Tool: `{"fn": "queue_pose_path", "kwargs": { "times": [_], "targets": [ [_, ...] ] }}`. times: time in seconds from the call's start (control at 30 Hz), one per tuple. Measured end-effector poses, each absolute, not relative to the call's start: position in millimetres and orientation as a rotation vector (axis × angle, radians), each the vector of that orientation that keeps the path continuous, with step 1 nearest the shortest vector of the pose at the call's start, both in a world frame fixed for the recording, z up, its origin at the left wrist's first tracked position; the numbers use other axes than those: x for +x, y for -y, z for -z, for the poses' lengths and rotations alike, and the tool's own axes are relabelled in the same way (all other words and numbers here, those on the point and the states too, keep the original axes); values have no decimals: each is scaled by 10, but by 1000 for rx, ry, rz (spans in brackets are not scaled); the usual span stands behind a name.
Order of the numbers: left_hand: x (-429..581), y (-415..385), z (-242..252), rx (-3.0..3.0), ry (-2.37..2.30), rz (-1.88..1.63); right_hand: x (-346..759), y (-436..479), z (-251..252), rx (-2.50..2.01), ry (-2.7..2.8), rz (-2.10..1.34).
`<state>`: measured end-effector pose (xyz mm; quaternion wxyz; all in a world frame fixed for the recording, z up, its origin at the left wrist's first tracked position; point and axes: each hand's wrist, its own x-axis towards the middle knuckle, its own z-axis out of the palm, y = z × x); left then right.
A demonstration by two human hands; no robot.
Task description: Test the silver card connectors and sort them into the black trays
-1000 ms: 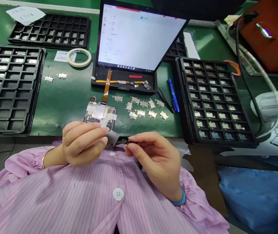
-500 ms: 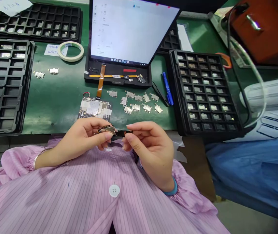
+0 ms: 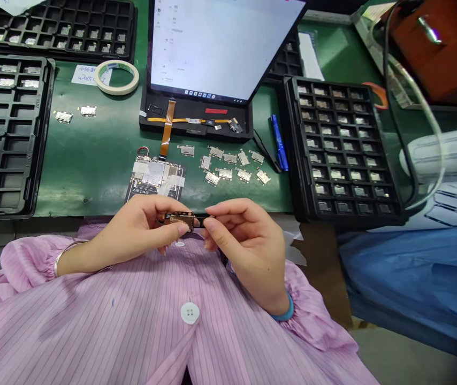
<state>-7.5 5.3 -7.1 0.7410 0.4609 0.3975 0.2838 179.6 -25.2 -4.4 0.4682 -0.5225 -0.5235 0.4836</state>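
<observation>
a green esd mat (image 3: 92,182) covers the workbench, and a pink striped smock (image 3: 104,326) fills the bottom of the view. a tablet (image 3: 216,48) leans back in a black fixture (image 3: 196,125), and an orange flex cable (image 3: 166,125) runs from the fixture down to a tape-patched circuit board (image 3: 152,176). black component trays (image 3: 43,133) and (image 3: 391,160) lie on either side, holding rows of small metal parts. loose metal modules (image 3: 230,166) sit in a cluster just right of the board, near a blue pen (image 3: 279,143). a roll of masking tape (image 3: 116,76) lies further up the mat.

both hands are raised close together just past the mat's front edge, above the smock. the left hand (image 3: 132,230) holds a small metal module (image 3: 180,221) in a narrow pinch between thumb and fingers. the right hand (image 3: 248,246) pinches a thin black strip (image 3: 201,221) that meets the module's right side.
</observation>
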Motion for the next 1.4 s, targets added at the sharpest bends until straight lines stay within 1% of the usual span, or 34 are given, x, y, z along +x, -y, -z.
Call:
{"fn": "queue_pose_path", "kwargs": {
  "times": [0.3, 0.57, 0.97, 1.4],
  "targets": [
    [-70, -69, 93, 998, -869, -608, 1819, 256, 51, -1298, 1307, -1230],
    [-90, -79, 129, 1043, -900, -529, 1834, 228, 62, -1357, 1376, -1256],
    [-144, -132, 160, 999, -854, -411, 1892, 185, 55, -1305, 1323, -1521],
    [-156, -132, 171, 925, -834, -342, 1909, 216, 95, -1295, 1402, -1389]
  ]
}}
